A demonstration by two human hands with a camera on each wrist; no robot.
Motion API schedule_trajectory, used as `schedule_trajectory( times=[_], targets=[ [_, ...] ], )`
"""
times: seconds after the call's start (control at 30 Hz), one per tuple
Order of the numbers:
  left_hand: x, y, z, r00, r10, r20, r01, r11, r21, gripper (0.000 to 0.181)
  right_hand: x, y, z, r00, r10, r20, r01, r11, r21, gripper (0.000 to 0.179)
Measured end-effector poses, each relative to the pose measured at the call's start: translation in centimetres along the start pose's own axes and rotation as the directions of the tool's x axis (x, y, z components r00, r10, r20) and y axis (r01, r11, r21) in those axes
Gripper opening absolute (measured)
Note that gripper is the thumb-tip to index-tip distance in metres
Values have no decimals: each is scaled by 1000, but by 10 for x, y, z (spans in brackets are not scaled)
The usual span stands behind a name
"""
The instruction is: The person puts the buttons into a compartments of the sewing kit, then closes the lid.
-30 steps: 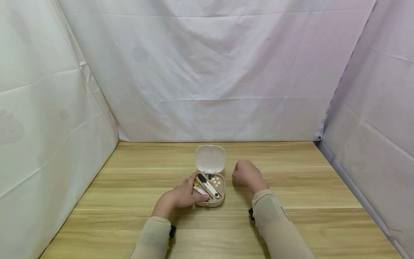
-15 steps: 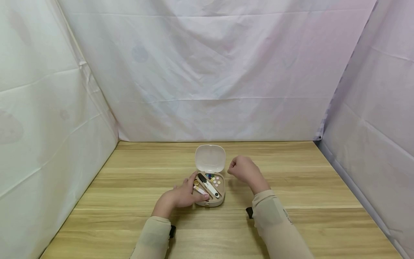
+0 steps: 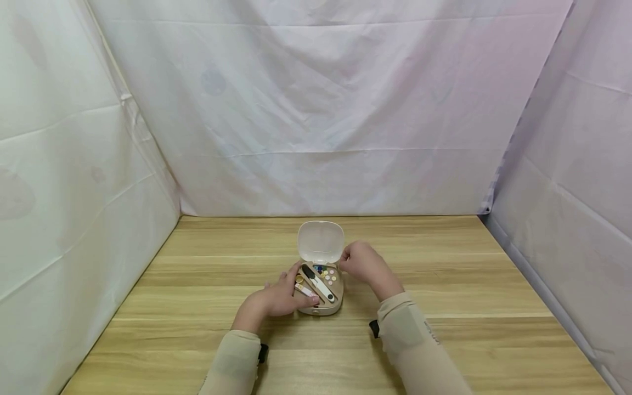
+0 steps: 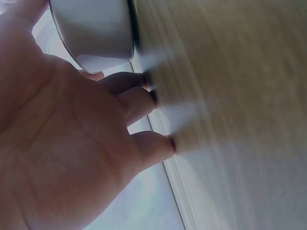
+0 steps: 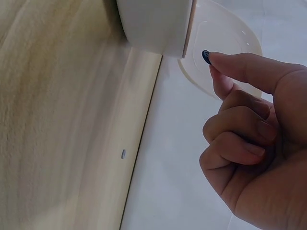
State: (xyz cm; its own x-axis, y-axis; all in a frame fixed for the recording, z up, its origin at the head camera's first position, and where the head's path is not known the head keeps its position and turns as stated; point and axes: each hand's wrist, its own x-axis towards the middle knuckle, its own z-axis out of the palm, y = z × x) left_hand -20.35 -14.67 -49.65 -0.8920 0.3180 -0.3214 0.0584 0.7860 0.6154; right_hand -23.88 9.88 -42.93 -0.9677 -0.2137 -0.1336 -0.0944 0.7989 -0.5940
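A small white box (image 3: 340, 300) with a beige inside stands on the table, its lid (image 3: 321, 241) tilted up at the back. In it lie a white tool (image 3: 323, 288) with a black end, a gold ring (image 3: 299, 279), and several small buttons (image 3: 329, 276), pale and blue. My left hand (image 3: 280, 295) rests on the box's left side, thumb across the front and forefinger along the back left; in the left wrist view other fingertips (image 4: 163, 143) touch the tabletop. Beside the box's back right corner, my right hand (image 3: 364, 264) pinches a dark blue button (image 5: 206, 57) between thumb and forefinger.
One small greyish button-like piece (image 5: 123, 154) lies on the wooden table (image 3: 197, 263), seen in the right wrist view. White cloth (image 3: 321, 109) hangs along the table's back edge and at both sides.
My right hand has moved left, from away on the right to beside the box's back right corner. The left hand and the box have stayed in place.
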Motion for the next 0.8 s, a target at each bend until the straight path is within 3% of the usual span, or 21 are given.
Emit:
schedule_trajectory(
  times=[0.8],
  targets=[
    [-2, 2, -1, 1000, 0, -1, 0, 1000, 11, 121, -3, -9, 16, 1000, -5, 3, 6, 984, -175, 29]
  ],
)
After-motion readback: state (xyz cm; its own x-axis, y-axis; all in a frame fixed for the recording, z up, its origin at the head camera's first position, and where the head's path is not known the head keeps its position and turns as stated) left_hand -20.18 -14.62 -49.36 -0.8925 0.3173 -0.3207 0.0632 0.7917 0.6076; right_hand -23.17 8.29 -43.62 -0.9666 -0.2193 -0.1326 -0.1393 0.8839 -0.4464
